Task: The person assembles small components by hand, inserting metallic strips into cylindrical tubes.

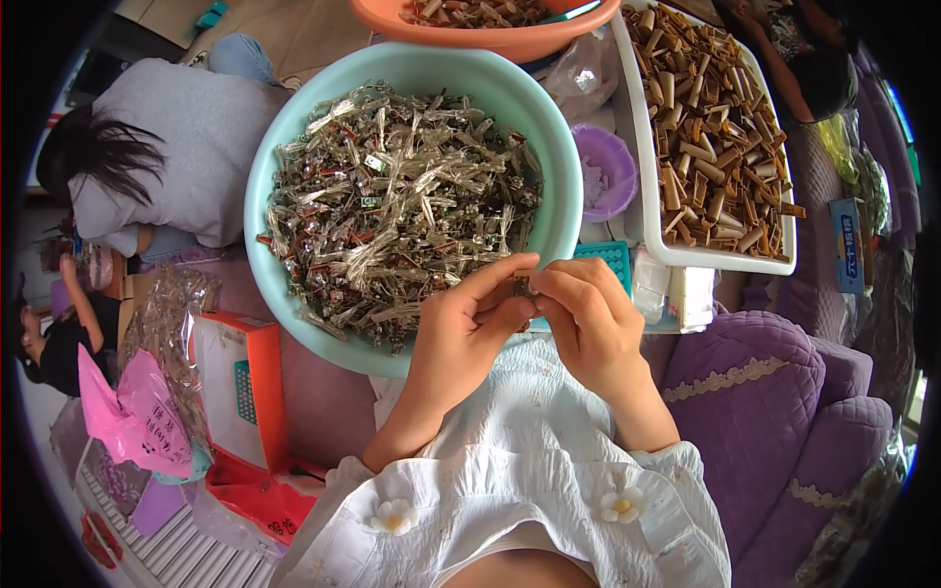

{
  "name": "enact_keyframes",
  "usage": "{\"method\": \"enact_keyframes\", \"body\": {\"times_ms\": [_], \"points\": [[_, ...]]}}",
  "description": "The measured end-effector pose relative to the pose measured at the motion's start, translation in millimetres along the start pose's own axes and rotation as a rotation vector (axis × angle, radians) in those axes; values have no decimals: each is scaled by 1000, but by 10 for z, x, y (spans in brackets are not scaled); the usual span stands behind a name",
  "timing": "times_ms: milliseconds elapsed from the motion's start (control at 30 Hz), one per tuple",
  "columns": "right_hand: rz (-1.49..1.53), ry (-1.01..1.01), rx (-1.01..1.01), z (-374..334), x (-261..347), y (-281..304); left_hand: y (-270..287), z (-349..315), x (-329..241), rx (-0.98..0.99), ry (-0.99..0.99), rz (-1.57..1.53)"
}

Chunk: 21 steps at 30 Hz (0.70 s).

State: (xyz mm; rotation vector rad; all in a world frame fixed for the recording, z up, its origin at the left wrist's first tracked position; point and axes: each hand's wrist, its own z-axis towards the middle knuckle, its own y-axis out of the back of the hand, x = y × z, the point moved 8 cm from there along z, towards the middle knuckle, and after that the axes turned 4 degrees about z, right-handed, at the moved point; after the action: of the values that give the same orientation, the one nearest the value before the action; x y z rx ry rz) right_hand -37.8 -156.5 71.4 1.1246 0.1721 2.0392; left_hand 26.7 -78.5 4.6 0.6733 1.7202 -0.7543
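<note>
My left hand and my right hand meet at the near right rim of a mint-green basin. Both are closed, fingertips pinched round a small dark piece with a brownish top. The fingers cover most of it, so its exact kind cannot be made out. Inside the basin lies a heap of clear, silvery strand bundles mixed with small green and reddish-brown parts. Just past my right hand, a teal gridded tray shows in part.
A white tray of brown curved pieces stands right, beside a purple bowl. An orange basin is beyond. Purple cushions lie near right; a red-orange box stands left. A person in grey bends over at left; others are nearby.
</note>
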Motion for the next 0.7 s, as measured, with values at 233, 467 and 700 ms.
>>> {"method": "enact_keyframes", "body": {"times_ms": [233,467,700], "points": [[10,-20,-226,-124,-35,49,-115,11,-9,51,46,-124],[-59,70,-390,-286,12,81,-163,27,-5,70,18,-139],[-29,9,-390,-292,-84,66,-116,49,44,-3,-2,2]]}}
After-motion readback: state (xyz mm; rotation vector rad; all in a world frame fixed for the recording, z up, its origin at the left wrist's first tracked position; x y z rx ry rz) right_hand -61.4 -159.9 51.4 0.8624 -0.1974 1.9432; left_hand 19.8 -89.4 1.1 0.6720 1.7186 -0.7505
